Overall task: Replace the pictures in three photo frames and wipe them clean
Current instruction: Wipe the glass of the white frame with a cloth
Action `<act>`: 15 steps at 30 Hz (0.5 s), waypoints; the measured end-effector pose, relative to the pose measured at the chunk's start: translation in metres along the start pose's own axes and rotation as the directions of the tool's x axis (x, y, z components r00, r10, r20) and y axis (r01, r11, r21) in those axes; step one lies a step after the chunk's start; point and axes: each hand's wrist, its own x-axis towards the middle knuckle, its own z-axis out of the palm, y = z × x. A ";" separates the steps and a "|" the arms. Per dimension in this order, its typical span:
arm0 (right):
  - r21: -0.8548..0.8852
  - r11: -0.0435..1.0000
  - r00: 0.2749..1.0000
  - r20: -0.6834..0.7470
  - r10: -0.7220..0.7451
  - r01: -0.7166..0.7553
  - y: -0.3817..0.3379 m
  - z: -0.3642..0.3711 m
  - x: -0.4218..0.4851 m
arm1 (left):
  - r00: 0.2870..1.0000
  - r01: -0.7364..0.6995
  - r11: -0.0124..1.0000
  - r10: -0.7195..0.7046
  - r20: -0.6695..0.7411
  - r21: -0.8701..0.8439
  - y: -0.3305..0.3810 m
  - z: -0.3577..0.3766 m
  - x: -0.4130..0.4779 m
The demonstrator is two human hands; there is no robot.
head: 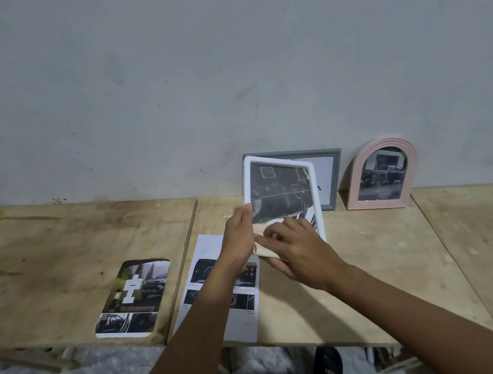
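Note:
A white photo frame (pixel 281 189) with a dark picture in it is held tilted above the wooden table (pixel 395 263). My left hand (pixel 239 238) grips the frame's lower left edge. My right hand (pixel 299 253) holds a pale cloth (pixel 267 252) against the lower part of the frame's front. A grey frame (pixel 335 173) leans on the wall behind it, partly hidden. To its right a pink arched frame (pixel 379 172) with a dark car photo leans on the wall too.
A loose printed sheet (pixel 215 282) lies under my left forearm. A backing piece with a white stand and car pictures (pixel 134 298) lies on the left board. A seam runs between the boards. A black sandal (pixel 326 367) is on the floor below the table's front edge.

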 end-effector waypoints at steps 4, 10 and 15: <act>-0.015 0.996 0.994 0.056 -0.092 0.093 0.016 0.002 -0.011 | 0.999 -0.049 0.995 0.049 0.006 0.084 -0.007 -0.003 -0.002; -0.007 0.997 0.994 0.074 -0.082 0.083 0.042 -0.007 -0.049 | 0.998 -0.065 0.987 0.063 0.024 0.146 -0.009 -0.016 0.001; -0.066 0.993 0.994 0.044 -0.099 0.102 0.053 -0.005 -0.070 | 0.995 -0.065 0.988 0.055 0.079 0.141 -0.007 -0.019 0.002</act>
